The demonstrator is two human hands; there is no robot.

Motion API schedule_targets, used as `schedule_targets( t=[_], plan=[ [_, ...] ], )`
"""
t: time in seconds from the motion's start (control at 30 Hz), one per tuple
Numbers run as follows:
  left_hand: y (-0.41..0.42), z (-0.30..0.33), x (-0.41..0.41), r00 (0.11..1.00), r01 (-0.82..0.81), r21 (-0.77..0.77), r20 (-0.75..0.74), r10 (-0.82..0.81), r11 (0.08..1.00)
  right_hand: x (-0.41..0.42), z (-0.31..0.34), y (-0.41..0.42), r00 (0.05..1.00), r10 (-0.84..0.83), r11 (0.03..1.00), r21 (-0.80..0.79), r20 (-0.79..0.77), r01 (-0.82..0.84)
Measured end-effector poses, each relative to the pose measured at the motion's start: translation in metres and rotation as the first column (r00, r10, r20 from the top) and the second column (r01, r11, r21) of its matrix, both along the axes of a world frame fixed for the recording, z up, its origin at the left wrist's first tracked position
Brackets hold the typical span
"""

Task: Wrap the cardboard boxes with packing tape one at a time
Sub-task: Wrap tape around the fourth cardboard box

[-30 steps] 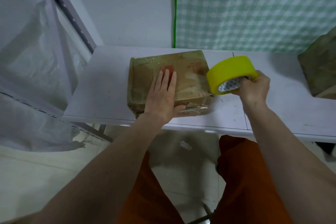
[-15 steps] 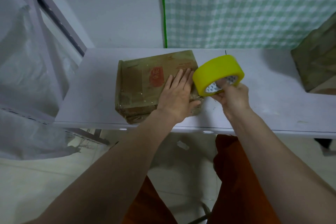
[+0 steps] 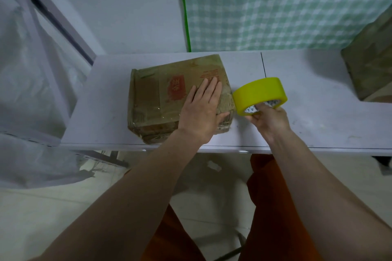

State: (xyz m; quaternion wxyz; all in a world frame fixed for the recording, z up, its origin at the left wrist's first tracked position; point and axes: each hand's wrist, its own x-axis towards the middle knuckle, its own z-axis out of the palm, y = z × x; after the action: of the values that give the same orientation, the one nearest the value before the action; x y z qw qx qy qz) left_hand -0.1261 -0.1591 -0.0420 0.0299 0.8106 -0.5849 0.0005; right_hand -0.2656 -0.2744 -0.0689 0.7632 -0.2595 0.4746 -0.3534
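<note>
A white table (image 3: 101, 99) stands against a pale wall (image 3: 127, 6), with a dark seam (image 3: 263, 65) running across its top. Behind it to the right hangs a green-and-white checked cloth (image 3: 275, 6) with a green strip (image 3: 184, 10) down its left edge, and to the left a white plastic sheet (image 3: 31, 91) drapes over a grey frame (image 3: 61, 17). Below the table lies a light floor (image 3: 42, 207) with a small white scrap (image 3: 214, 165) on it.

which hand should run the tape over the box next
Right, probably. The right hand already grips the tape roll just beside the box, while the left hand lies flat on the box's top, steadying it.
</note>
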Motion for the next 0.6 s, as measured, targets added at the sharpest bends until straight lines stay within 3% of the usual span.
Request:
schedule_targets(
  t=[0.2, 0.43, 0.6],
  plan=[
    [0.000, 0.002, 0.004, 0.999, -0.001, -0.035, -0.044, -0.001, 0.999, 0.008, -0.020, 0.018, 0.994, 0.048, 0.974, 0.217, 0.094, -0.068],
    [-0.003, 0.006, 0.002, 0.999, -0.015, -0.017, 0.033, 0.015, 1.000, 0.006, -0.016, 0.018, 0.995, 0.102, 0.976, 0.192, 0.022, -0.104],
    [0.000, 0.008, -0.007, 0.997, -0.077, -0.017, 0.000, 0.077, 0.997, 0.003, -0.009, 0.025, 0.991, 0.130, 0.976, 0.173, 0.012, -0.130]
  ],
)
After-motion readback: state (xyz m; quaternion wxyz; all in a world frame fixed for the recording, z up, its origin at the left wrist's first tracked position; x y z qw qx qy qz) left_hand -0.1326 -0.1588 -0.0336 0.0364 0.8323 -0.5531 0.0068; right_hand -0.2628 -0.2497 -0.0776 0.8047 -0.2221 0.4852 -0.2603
